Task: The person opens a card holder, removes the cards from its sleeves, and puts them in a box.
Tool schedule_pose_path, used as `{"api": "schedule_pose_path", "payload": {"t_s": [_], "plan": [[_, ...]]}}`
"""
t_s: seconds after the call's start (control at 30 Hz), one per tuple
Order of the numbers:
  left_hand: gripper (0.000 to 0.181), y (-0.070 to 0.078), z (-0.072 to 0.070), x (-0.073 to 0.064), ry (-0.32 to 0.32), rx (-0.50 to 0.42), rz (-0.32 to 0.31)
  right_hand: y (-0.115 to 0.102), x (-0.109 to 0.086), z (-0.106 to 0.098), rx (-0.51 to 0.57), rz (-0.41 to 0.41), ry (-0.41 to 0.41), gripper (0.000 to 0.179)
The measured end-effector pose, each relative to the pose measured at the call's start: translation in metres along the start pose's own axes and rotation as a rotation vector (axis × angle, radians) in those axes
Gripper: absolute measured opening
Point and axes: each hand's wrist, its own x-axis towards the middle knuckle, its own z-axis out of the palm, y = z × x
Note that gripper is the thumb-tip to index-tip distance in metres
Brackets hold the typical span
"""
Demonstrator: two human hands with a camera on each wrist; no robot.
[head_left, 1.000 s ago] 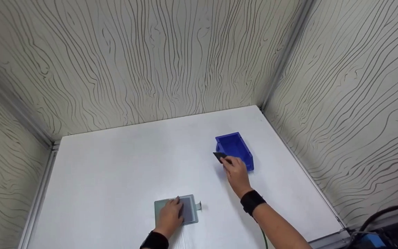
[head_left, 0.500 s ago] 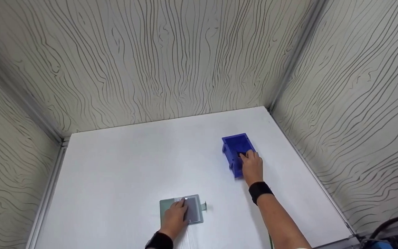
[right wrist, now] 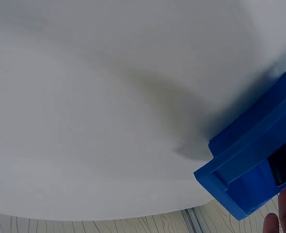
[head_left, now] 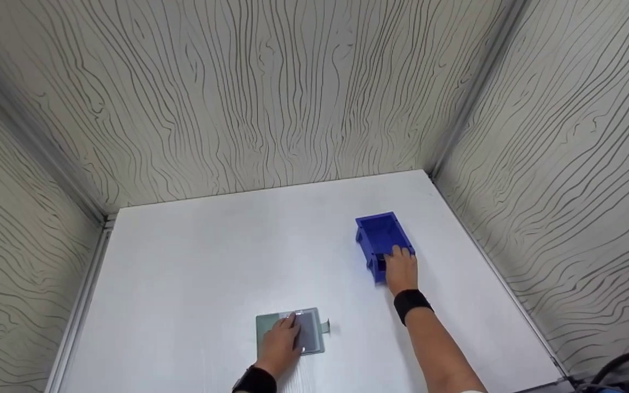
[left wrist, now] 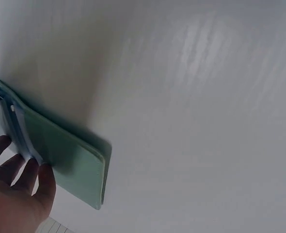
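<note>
A green card holder (head_left: 267, 323) lies opened out on the white table, with clear sleeves and a dark card showing at its right. My left hand (head_left: 279, 345) rests on its middle, fingers spread over the sleeves, as the left wrist view also shows. Farther right is a blue plastic bin (head_left: 381, 234). My right hand (head_left: 402, 273) is at the bin's near end and holds a black card (head_left: 381, 261) low inside it. In the right wrist view, fingertips touch the edge of the black card (right wrist: 283, 162); part of the grip is out of frame.
A small tab (head_left: 325, 326) sticks out from the card holder's right side. Wood-patterned panels (head_left: 271, 98) enclose the table at the back and both sides. A dark cable (head_left: 625, 357) runs at the lower right, beyond the table edge.
My right hand has carried the black card from above the bin's left side down into its near end. The left hand stays on the card holder. The head view has shifted slightly.
</note>
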Motion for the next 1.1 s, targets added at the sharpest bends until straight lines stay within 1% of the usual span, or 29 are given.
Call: {"api": "schedule_pose_path", "payload": {"t_s": [0.1,0.23,0.43,0.53,0.63,0.73,0.8,0.9,1.0,1.1], "plan": [[0.044,0.0,-0.001,0.0,0.007,0.002,0.006,-0.001,-0.001,0.001,-0.005,0.002,-0.029,0.024],[0.045,0.0,-0.001,-0.001,0.019,0.01,0.019,0.0,-0.003,0.005,-0.023,-0.009,-0.044,0.025],[0.045,-0.001,0.0,-0.001,0.032,0.035,0.046,0.0,-0.005,0.006,-0.019,0.02,-0.092,0.026],[0.046,-0.002,0.001,0.0,0.018,0.035,0.033,0.0,-0.005,0.004,-0.008,0.033,-0.106,0.026],[0.046,-0.002,0.001,0.001,0.003,0.023,0.013,-0.003,-0.003,0.003,0.005,0.051,-0.102,0.026],[0.047,-0.002,0.0,0.002,-0.017,0.004,-0.011,-0.007,-0.001,0.002,0.03,0.083,-0.086,0.025],[0.051,-0.002,0.0,0.002,-0.031,-0.012,-0.022,-0.012,0.001,0.0,0.053,0.102,-0.068,0.025],[0.06,-0.003,0.001,0.002,-0.042,-0.032,-0.026,-0.022,0.003,-0.002,0.108,0.097,-0.014,0.024],[0.067,-0.004,0.002,0.001,-0.041,-0.05,-0.024,-0.038,0.002,-0.005,0.177,0.039,0.064,0.018],[0.069,-0.004,0.003,0.001,-0.035,-0.084,-0.033,-0.058,-0.003,-0.007,0.251,-0.067,0.133,0.011]]}}
